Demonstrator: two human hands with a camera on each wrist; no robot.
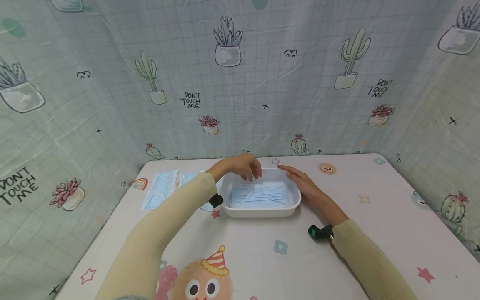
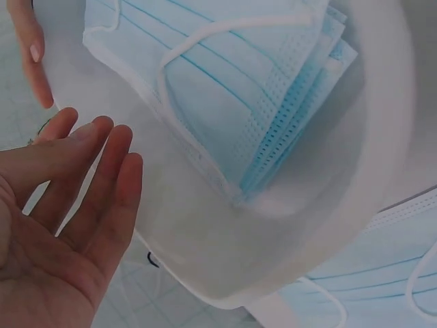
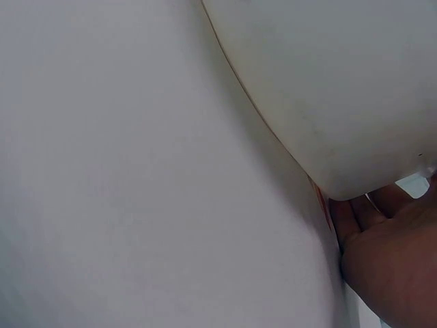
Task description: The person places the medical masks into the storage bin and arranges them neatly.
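- The white plastic tray [image 1: 258, 212] sat toward the far side of the table [image 1: 255, 254]; clock places below were taken from its middle, with 12 at the table's far edge.
- A stack of blue pleated face masks [image 1: 258, 201] lay inside the tray, white ear loops curving over the top one; the left wrist view showed several layers with slightly staggered edges.
- The left hand [image 1: 243, 166] hung over the tray's rim at 11 o'clock, fingers loosely bent and together, thumb near the fingertips, holding nothing, a little apart from the masks below.
- The right hand [image 1: 305, 187] lay along the tray's outer side from 2 to 3 o'clock, fingers fairly straight and thumb by the rim; it seemed to rest there lightly, though the right wrist view hid much of the contact.
- Two more blue masks were flat on the table: the nearer one [image 1: 187, 179] just beside the tray at 9 o'clock, partly under the left sleeve [image 1: 180, 212], and the outer one [image 1: 159, 189] beyond it in the same direction.
- Near the outer mask, a rainbow print [image 1: 140, 184] showed toward 9 o'clock.
- Behind the table, at 12 o'clock, hung a curtain [image 1: 262, 83] printed with potted cacti.
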